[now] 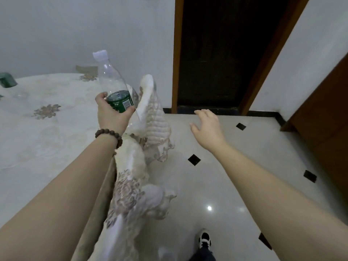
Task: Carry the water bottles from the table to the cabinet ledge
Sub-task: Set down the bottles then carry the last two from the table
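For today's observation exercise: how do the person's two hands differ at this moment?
The left hand curls round a clear water bottle at its green label; the right hand holds nothing, fingers relaxed and spread. The left wrist wears a bead bracelet; the right wrist is bare. The left is by the table; the right is over the floor. Both reach forward.

Clear plastic bottle (114, 85); embroidered cloth tablecloth (47, 119); glossy tiled floor (226, 185)

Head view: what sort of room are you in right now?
Likely a home or private dining room: a table under an embroidered tablecloth, a covered chair beside it, glossy floor tiles and a dark wood doorway. The left hand holds a water bottle.
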`<state>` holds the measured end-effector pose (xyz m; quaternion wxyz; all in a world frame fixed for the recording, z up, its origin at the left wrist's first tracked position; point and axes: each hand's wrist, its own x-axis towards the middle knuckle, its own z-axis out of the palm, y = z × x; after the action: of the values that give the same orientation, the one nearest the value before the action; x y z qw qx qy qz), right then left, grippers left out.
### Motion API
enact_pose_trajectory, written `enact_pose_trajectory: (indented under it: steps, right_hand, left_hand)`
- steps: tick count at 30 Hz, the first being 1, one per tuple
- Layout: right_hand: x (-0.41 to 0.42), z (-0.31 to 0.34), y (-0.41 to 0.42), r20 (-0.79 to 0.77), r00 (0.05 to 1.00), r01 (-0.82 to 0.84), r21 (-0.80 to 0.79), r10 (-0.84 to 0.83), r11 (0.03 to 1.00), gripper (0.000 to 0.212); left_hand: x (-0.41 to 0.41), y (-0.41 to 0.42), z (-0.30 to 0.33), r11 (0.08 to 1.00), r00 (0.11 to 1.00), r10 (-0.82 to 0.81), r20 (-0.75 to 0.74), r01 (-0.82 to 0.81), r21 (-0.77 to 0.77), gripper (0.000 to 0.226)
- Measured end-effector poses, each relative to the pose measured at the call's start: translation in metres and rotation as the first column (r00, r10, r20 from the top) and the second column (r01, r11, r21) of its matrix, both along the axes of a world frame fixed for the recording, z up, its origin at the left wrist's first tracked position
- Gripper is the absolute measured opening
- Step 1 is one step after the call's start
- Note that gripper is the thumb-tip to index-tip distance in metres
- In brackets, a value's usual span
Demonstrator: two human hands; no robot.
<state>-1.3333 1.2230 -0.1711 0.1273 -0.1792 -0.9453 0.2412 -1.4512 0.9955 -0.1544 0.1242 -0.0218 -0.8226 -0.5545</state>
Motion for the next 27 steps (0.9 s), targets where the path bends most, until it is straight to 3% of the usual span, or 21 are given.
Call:
enact_pose_trajectory:
  steps: [11,18,27]
  right_hand:
    - [-0.148,-0.008,0.117,0.061,0.956,-0.286,-0.033,0.287,0.958,0.051]
    - [-0.26,-0.008,0.095,0.044,0.87,-0.49,-0.019,0.49,0.871,0.048]
    - [-0.433,-0.01,0.017,0.036,0.675,-0.738,0.055,0.737,0.673,0.048]
  left_hand:
    - [-0.098,0.094,-0.001,0.964,0.965,0.264,0.007,-0.263,-0.04,0.081]
    - [-0.143,0.074,-0.004,0.883,0.883,0.469,0.011,-0.468,-0.035,0.081]
    - [-0.235,0.021,-0.025,0.714,0.713,0.7,0.023,-0.7,-0.006,0.08]
